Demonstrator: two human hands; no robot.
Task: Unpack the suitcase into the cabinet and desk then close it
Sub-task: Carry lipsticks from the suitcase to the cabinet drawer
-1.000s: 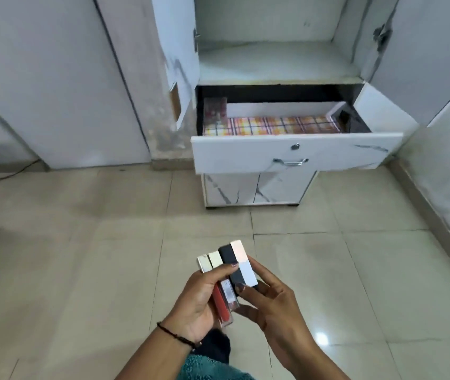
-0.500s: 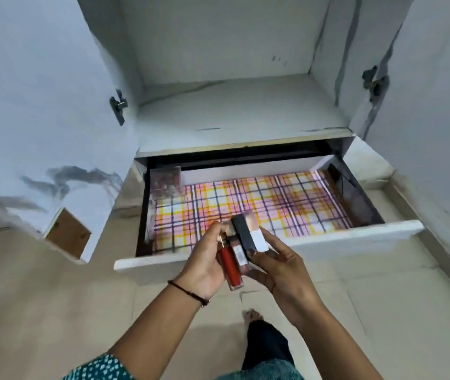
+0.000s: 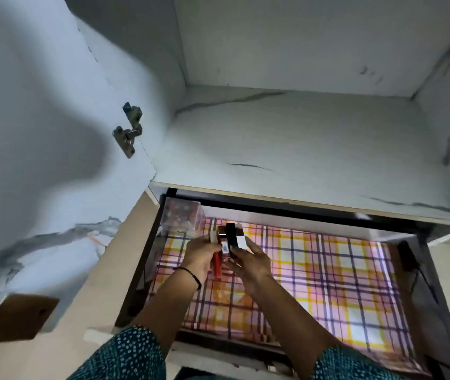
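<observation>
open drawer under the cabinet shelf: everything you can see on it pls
The drawer is pulled well out below the cabinet shelf. It has a pale board front, dark glossy inner walls, and a floor covered by a pink, yellow and purple plaid liner. A clear box sits in its back left corner. Over its left half the left hand and right hand grip a bundle of cosmetic tubes; whether these touch the liner cannot be told. Both forearms pass over the front edge.
</observation>
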